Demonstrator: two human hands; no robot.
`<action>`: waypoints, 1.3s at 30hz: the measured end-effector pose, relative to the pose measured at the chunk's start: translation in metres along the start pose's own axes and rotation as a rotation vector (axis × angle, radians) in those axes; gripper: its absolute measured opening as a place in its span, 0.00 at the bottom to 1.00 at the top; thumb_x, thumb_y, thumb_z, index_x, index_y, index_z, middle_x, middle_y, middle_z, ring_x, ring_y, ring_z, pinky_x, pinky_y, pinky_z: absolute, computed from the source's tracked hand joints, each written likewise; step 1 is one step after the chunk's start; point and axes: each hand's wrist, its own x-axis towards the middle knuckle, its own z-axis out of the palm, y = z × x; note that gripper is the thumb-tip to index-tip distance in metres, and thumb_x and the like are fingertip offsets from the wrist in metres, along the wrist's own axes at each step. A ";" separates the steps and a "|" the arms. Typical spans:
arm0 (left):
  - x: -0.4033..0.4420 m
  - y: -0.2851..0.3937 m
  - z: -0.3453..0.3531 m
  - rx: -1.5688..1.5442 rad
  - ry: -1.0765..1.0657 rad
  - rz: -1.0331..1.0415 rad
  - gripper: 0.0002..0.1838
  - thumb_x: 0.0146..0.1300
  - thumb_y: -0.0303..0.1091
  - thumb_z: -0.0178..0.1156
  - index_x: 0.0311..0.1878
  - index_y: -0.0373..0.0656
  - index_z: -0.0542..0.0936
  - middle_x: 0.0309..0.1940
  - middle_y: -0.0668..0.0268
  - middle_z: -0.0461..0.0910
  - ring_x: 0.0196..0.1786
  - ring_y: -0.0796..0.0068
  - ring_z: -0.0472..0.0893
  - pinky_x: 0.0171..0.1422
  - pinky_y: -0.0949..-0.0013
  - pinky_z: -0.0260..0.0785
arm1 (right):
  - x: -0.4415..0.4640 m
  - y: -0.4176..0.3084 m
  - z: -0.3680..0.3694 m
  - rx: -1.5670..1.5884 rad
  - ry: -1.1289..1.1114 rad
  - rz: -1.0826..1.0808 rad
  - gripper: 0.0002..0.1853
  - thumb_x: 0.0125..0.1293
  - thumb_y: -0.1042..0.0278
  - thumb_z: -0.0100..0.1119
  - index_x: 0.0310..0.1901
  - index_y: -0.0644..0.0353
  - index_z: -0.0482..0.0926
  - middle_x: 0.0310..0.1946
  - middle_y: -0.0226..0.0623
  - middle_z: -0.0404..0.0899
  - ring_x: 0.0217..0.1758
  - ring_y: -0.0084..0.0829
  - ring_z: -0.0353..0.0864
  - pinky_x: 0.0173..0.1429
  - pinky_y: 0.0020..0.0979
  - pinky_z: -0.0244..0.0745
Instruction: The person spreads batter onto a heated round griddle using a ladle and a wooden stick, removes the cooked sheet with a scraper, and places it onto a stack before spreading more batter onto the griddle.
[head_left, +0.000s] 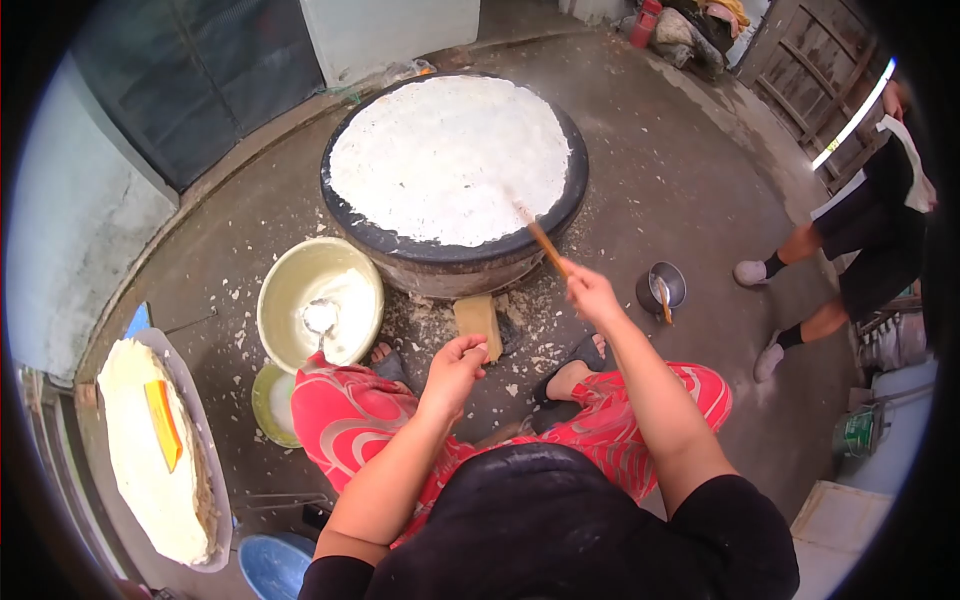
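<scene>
My right hand (592, 294) is closed round the handle of a wooden tool (542, 243), whose far end is over the near right part of a wide white sheet (450, 155). That sheet covers most of a round black griddle (575, 190). Nearer to me, my left hand (456, 374) is raised between my knees with its fingers curled together; whatever they hold, if anything, is too small to make out. To its left a pale yellow basin (272, 310) holds white batter and a ladle (320, 316).
At the left is a stack of pale flat sheets (150, 500) with an orange-yellow object (163, 425) on top. A small metal pot (648, 290) stands right of the griddle. Beyond it a person (870, 250) stands. A blue basin (270, 565) is at the lower left.
</scene>
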 end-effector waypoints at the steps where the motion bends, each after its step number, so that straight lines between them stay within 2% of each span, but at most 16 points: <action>1: 0.000 0.000 -0.001 -0.002 0.003 -0.001 0.16 0.62 0.34 0.52 0.51 0.36 0.71 0.37 0.67 0.75 0.40 0.81 0.74 0.42 0.76 0.66 | -0.013 0.000 0.000 0.092 -0.105 0.025 0.20 0.65 0.67 0.43 0.60 0.46 0.67 0.20 0.22 0.65 0.18 0.13 0.57 0.19 0.17 0.53; 6: -0.003 -0.002 0.000 -0.013 -0.007 0.040 0.17 0.61 0.34 0.52 0.51 0.36 0.71 0.39 0.67 0.75 0.41 0.81 0.74 0.42 0.76 0.66 | -0.038 0.027 0.010 0.303 -0.158 0.127 0.19 0.65 0.66 0.45 0.58 0.46 0.69 0.22 0.23 0.66 0.19 0.14 0.60 0.21 0.19 0.59; 9: -0.003 -0.003 -0.002 -0.006 -0.029 0.006 0.17 0.61 0.33 0.52 0.51 0.36 0.71 0.40 0.68 0.74 0.41 0.82 0.74 0.42 0.77 0.66 | -0.032 0.042 0.020 -0.653 0.170 -0.480 0.21 0.59 0.69 0.51 0.56 0.44 0.71 0.26 0.39 0.73 0.28 0.35 0.75 0.37 0.32 0.70; 12: -0.005 -0.003 -0.002 -0.004 -0.031 0.004 0.16 0.61 0.33 0.53 0.51 0.36 0.71 0.39 0.68 0.74 0.41 0.82 0.74 0.42 0.77 0.66 | -0.044 0.027 0.036 -0.769 0.184 -0.453 0.23 0.57 0.71 0.52 0.56 0.41 0.71 0.27 0.45 0.72 0.30 0.43 0.74 0.38 0.35 0.70; 14: -0.003 -0.006 -0.003 -0.005 -0.032 0.008 0.16 0.61 0.33 0.53 0.51 0.36 0.71 0.38 0.69 0.74 0.40 0.82 0.74 0.42 0.77 0.67 | -0.044 0.032 0.039 -0.744 0.180 -0.497 0.22 0.58 0.69 0.52 0.56 0.40 0.71 0.27 0.45 0.73 0.29 0.42 0.75 0.34 0.36 0.70; 17: -0.005 -0.006 -0.005 -0.007 -0.032 0.020 0.16 0.61 0.33 0.53 0.50 0.36 0.72 0.37 0.69 0.74 0.39 0.82 0.74 0.41 0.77 0.67 | -0.050 0.029 0.034 -0.439 -0.063 -0.182 0.21 0.59 0.69 0.52 0.55 0.40 0.72 0.28 0.46 0.75 0.29 0.34 0.76 0.34 0.31 0.69; 19: -0.006 -0.005 -0.005 -0.003 -0.037 0.022 0.16 0.61 0.33 0.53 0.50 0.36 0.72 0.36 0.69 0.75 0.39 0.82 0.74 0.41 0.77 0.67 | -0.047 0.043 0.019 0.096 -0.001 -0.005 0.20 0.62 0.73 0.47 0.57 0.50 0.71 0.32 0.29 0.77 0.27 0.19 0.71 0.35 0.25 0.70; 20: -0.008 -0.004 -0.005 -0.011 -0.030 0.024 0.16 0.61 0.33 0.53 0.50 0.36 0.72 0.36 0.69 0.75 0.39 0.82 0.74 0.41 0.77 0.67 | -0.042 0.062 0.013 0.095 0.005 0.000 0.20 0.62 0.73 0.47 0.57 0.50 0.71 0.32 0.29 0.77 0.27 0.19 0.71 0.35 0.25 0.70; 22: -0.010 -0.006 -0.005 -0.023 -0.028 0.020 0.16 0.61 0.33 0.53 0.50 0.36 0.72 0.35 0.69 0.75 0.39 0.82 0.74 0.41 0.77 0.67 | -0.029 0.112 0.008 -0.352 0.372 -0.622 0.19 0.63 0.75 0.44 0.57 0.55 0.70 0.30 0.26 0.74 0.20 0.17 0.65 0.26 0.21 0.66; 23: -0.009 -0.007 -0.005 -0.026 -0.027 0.024 0.17 0.60 0.33 0.53 0.50 0.35 0.72 0.36 0.68 0.75 0.39 0.81 0.74 0.40 0.77 0.66 | -0.031 0.129 0.011 -0.438 0.280 -0.801 0.20 0.65 0.75 0.42 0.59 0.55 0.68 0.26 0.27 0.70 0.16 0.15 0.60 0.20 0.18 0.59; 24: -0.008 -0.008 -0.006 -0.028 -0.024 0.027 0.17 0.59 0.34 0.53 0.50 0.34 0.72 0.36 0.66 0.75 0.38 0.80 0.73 0.40 0.77 0.65 | -0.039 0.121 0.012 -0.438 0.283 -0.801 0.20 0.65 0.75 0.42 0.59 0.55 0.68 0.26 0.27 0.70 0.16 0.15 0.60 0.20 0.18 0.59; 26: -0.009 -0.006 -0.006 -0.007 -0.029 0.017 0.17 0.60 0.34 0.53 0.50 0.36 0.72 0.36 0.68 0.75 0.39 0.81 0.74 0.40 0.77 0.66 | -0.074 0.084 0.016 0.128 -0.240 -0.125 0.20 0.68 0.73 0.40 0.62 0.52 0.64 0.25 0.29 0.70 0.16 0.15 0.58 0.20 0.15 0.56; 27: -0.009 -0.006 -0.006 0.013 -0.031 0.008 0.16 0.61 0.34 0.53 0.50 0.37 0.72 0.35 0.69 0.75 0.39 0.82 0.74 0.41 0.76 0.67 | -0.077 0.073 0.014 0.309 -0.245 -0.010 0.21 0.69 0.70 0.39 0.63 0.52 0.60 0.25 0.31 0.71 0.16 0.16 0.60 0.20 0.17 0.59; 32: -0.011 -0.008 -0.005 -0.014 -0.025 0.011 0.16 0.60 0.34 0.53 0.50 0.36 0.72 0.36 0.68 0.75 0.38 0.81 0.74 0.40 0.77 0.66 | -0.063 0.047 0.009 0.554 -0.071 0.056 0.20 0.70 0.68 0.36 0.64 0.51 0.60 0.24 0.31 0.71 0.16 0.17 0.63 0.18 0.18 0.61; 38: -0.013 -0.007 -0.007 -0.031 -0.013 0.006 0.17 0.59 0.34 0.54 0.50 0.35 0.72 0.36 0.68 0.75 0.38 0.81 0.74 0.39 0.78 0.65 | -0.033 0.060 0.024 0.405 -0.022 0.072 0.21 0.69 0.68 0.38 0.64 0.47 0.60 0.23 0.29 0.70 0.17 0.17 0.64 0.19 0.19 0.61; 39: -0.013 -0.008 -0.007 -0.029 -0.019 0.008 0.17 0.59 0.34 0.54 0.49 0.35 0.72 0.36 0.68 0.75 0.38 0.81 0.74 0.39 0.78 0.65 | -0.024 0.062 0.031 0.127 0.053 -0.057 0.22 0.68 0.67 0.42 0.64 0.46 0.60 0.23 0.32 0.71 0.17 0.21 0.66 0.21 0.23 0.64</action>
